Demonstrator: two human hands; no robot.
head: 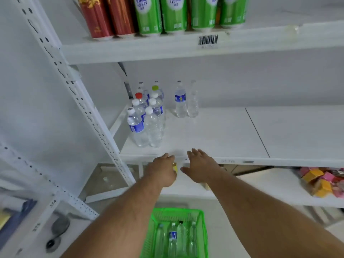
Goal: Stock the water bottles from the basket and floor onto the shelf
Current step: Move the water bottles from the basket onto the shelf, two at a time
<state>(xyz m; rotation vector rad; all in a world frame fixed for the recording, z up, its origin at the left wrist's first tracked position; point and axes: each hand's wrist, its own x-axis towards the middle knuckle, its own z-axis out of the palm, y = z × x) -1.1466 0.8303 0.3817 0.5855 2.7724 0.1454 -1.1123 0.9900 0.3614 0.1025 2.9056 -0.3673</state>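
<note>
Several clear water bottles [147, 118] stand clustered at the left end of the white middle shelf [232, 131]. Two more bottles [186, 101] stand side by side further back. On the floor below me, a green basket [202, 229] holds several bottles [173, 237] lying in it. Both my hands hover at the shelf's front edge. My right hand [201, 167] is palm down with its fingers spread, holding nothing. The fingers of my left hand [162, 170] curl downward, and a small yellow patch [175, 167] shows beside its palm. I cannot tell whether the hand holds that.
The top shelf carries tall red cans [108, 17] and green cans [175, 13]. Yellow and pink boxes [323, 181] lie on the lower shelf at the right. A perforated white upright [78, 94] slants along the left side.
</note>
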